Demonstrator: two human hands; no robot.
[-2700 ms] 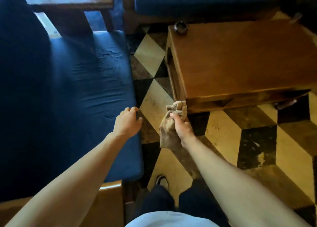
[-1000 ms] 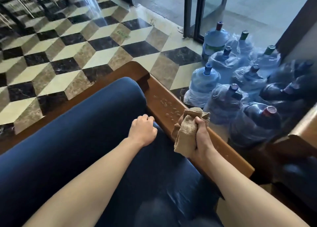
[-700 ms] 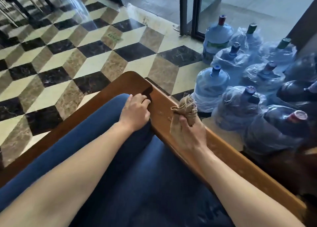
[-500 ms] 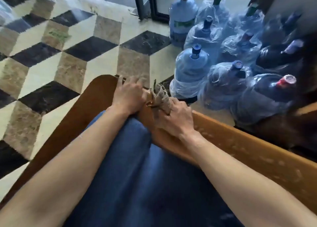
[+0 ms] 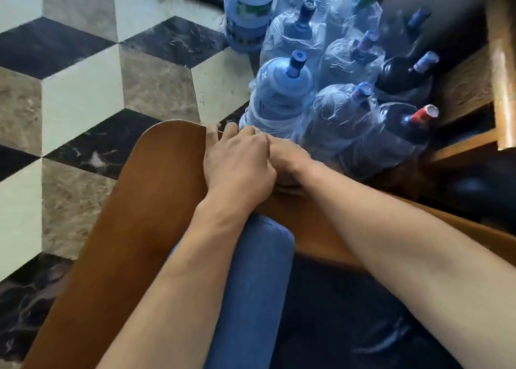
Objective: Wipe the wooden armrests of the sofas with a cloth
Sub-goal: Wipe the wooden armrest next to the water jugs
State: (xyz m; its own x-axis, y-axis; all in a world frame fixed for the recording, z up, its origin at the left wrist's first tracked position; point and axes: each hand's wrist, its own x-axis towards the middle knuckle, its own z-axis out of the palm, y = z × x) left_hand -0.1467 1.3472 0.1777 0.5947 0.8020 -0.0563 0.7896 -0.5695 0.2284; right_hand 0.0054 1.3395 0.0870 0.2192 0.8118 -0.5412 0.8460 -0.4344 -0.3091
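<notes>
My left hand (image 5: pixel 237 164) and right hand (image 5: pixel 287 159) sit pressed together on the far corner of the wooden armrest (image 5: pixel 156 190), where the frame rounds off at about 12 o'clock from me. The left hand lies flat, its fingers (image 5: pixel 223 134) loosely spread over the edge. The right hand is mostly covered by the left; whether its fingers are closed I cannot tell, and the cloth is hidden, so I can only judge it is under them at the corner.

To do this corner well, I would keep the cloth flat under my palm, wrap it over the rounded edge, then draw it toward me along the rail at 3 o'clock in one firm pass. The blue cushion (image 5: pixel 257 285) lies tight against the wood at 6 o'clock, so I should work the seam. The wrapped water bottles (image 5: pixel 282 95) crowd the floor (image 5: pixel 83 95) just beyond at 1 o'clock; no swinging past the edge.
</notes>
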